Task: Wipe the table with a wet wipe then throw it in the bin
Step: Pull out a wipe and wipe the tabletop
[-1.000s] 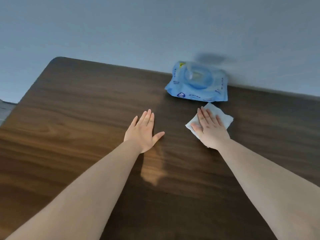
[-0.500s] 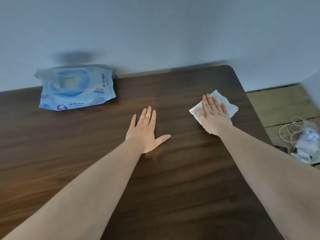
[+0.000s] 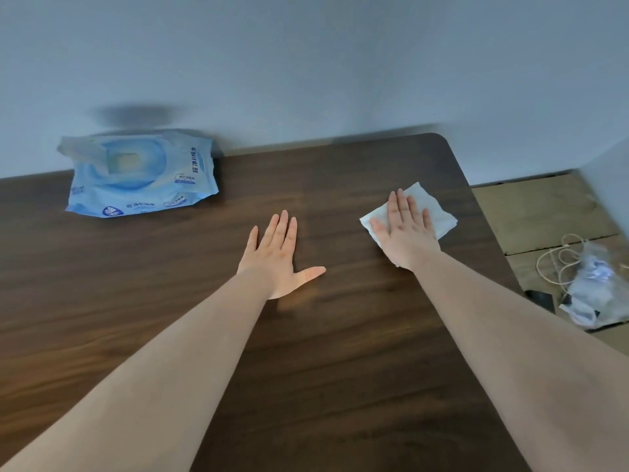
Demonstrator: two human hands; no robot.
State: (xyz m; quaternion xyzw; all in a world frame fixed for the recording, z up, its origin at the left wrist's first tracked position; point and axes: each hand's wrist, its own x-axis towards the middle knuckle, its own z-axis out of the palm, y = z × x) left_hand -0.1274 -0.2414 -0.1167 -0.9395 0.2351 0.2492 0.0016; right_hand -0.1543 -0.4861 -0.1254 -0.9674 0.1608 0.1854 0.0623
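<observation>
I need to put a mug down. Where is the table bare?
Bare: between the wipes pack and the left hand, and the whole near side of the table. Taken: the far right corner, under the right hand and wipe.

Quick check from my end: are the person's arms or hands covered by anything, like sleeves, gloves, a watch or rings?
Nothing worn shows. Both forearms are bare up to the frame edge, no sleeves. The left hand and right hand have no gloves, rings, watch or wristband visible.

Dim, cool, even light. A soft glare patch sits on the bench [image 3: 299, 301] near centre. The wipes pack [image 3: 139, 178] at ten o'clock is blurred, casting a smeared wall shadow; edges bow.
</observation>
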